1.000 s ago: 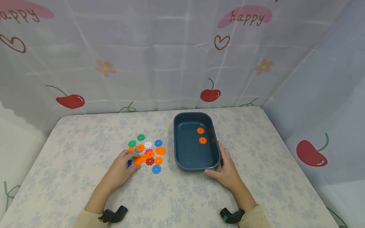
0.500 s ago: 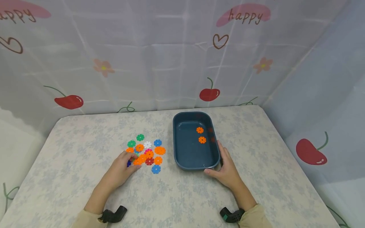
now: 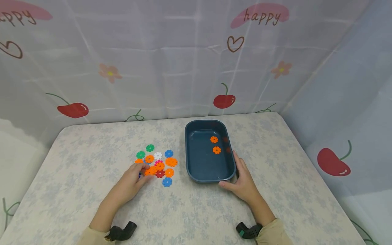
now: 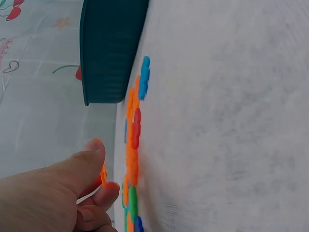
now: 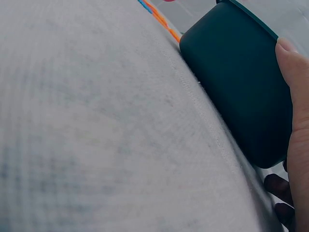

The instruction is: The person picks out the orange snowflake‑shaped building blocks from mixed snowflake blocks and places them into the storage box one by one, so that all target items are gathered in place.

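Note:
My left hand [image 3: 130, 180] is at the near left side of a loose pile of flower-shaped plastic discs. In the left wrist view, its thumb and finger pinch an orange disc [image 4: 104, 175] edge-on, a little off the table. Around it lie more orange discs [image 3: 171, 162], a dark red disc [image 3: 160, 173], blue discs [image 3: 167, 182], green discs [image 3: 150, 148] and a white disc [image 3: 158, 155]. My right hand [image 3: 243, 185] grips the near right corner of a dark teal plastic box [image 3: 187, 153], thumb at its near rim. Two orange discs [image 3: 216, 150] lie inside the box.
The table [image 3: 190, 211] has a pale, mottled cover. Behind it hangs a white printed curtain [image 3: 183, 68], with another at the right [image 3: 343, 119]. Black wrist devices [image 3: 122, 232] sit on both forearms.
The left thumb and finger have shifted slightly at the orange discs. The right hand and the box keep their places; the head view has drifted a little.

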### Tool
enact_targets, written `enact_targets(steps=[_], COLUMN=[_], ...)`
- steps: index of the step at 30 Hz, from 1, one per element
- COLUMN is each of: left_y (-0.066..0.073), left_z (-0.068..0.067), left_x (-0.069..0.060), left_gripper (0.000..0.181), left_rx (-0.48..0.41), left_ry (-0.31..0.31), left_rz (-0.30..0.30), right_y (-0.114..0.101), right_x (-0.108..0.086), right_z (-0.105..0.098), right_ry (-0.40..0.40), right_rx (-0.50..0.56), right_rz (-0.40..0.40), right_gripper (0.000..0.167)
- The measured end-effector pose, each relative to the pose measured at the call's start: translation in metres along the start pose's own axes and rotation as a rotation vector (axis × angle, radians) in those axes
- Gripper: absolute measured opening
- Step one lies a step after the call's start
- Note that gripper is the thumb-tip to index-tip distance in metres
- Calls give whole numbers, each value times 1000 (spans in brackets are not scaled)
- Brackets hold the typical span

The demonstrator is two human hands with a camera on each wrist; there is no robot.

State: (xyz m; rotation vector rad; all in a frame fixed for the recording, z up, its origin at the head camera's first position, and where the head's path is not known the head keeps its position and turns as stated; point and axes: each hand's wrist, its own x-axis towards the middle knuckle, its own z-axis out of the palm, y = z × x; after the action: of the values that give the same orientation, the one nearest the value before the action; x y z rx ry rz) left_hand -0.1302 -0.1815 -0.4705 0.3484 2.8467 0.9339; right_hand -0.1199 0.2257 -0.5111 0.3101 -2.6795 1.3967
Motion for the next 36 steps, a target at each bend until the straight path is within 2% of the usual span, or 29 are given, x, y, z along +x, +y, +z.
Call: enact_targets(steps=[6, 11, 15, 22, 26, 31, 36], left_y=[23, 57, 85, 129, 148, 162, 166], left_z=[-7, -12, -7, 18, 34, 52, 69], left_x=[5, 19, 33, 63, 79, 95, 107], left_gripper=[38, 37, 38, 33, 34, 36, 36], left_rx=[-39, -65, -66, -85, -62, -32, 7], left_ry=[1, -40, -72, -125, -159, -180, -181], left_rz=[63, 111, 154, 239, 264, 289, 280], right_y=[0, 0, 0, -1, -1, -1, -1], right_x=[0, 0, 0, -1, -1, 0, -1], right_z=[0, -1, -1, 0, 0, 0, 0], right_ry=[1, -1, -2, 0, 2, -1, 1], right_rx=[-3, -1, -4, 10, 0, 3, -5], right_rz=[2, 0, 1, 1, -7, -10, -4], right_gripper=[121, 122, 122, 121, 121, 120, 119])
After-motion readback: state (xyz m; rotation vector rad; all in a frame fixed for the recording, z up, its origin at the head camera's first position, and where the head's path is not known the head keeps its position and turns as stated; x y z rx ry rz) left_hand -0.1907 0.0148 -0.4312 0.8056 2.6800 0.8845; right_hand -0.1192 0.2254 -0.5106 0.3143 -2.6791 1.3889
